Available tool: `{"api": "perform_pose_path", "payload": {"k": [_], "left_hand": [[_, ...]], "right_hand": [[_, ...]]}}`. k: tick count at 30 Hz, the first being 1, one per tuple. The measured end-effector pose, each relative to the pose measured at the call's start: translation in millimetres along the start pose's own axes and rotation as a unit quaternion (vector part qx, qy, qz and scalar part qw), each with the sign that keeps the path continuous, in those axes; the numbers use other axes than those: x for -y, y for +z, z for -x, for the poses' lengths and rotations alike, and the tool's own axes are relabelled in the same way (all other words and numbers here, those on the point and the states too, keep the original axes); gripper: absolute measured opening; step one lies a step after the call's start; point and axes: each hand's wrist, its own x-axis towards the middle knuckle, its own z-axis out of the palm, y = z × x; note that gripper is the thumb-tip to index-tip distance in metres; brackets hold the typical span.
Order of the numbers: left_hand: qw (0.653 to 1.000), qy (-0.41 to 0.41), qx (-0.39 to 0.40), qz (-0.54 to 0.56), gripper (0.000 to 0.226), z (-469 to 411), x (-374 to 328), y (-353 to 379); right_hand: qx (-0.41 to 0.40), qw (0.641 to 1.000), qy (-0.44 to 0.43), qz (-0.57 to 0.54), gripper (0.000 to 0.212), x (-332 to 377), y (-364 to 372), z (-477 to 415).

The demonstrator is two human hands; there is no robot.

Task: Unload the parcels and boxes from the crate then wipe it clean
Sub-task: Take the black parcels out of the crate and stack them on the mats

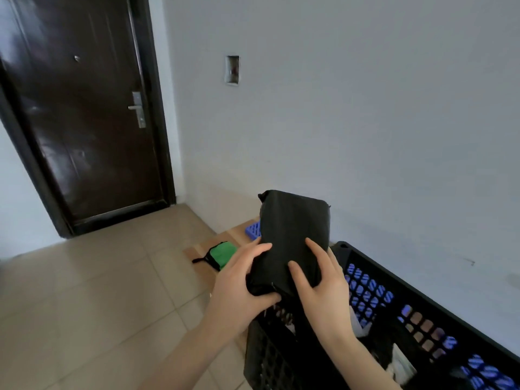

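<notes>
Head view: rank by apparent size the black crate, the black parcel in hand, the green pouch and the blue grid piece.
1. black crate, cropped by the frame
2. black parcel, held near the camera
3. green pouch
4. blue grid piece; last two partly hidden, order unsure

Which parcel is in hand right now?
The black parcel, gripped by the left hand and the right hand above the crate; the green pouch lies apart on floor cardboard.
</notes>
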Motion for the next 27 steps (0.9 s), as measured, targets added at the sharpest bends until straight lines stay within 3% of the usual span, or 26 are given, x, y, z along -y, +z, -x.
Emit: {"api": "perform_pose_path", "payload": {"k": [10,20,27], "left_hand": [[0.999,0.014,0.040,0.012,0.083,-78,116,-78],[0.998,0.019,0.056,0.025,0.079,-181,204,-72],[0.993,0.011,0.110,0.042,0.079,-256,249,-34]], "right_hand": [[-0.011,1.000,0.015,0.019,0.052,29,133,-56],[-0.016,0.999,0.036,0.035,0.045,-2,213,-156],[-0.022,0.994,0.083,0.066,0.046,-40,236,-224]]}}
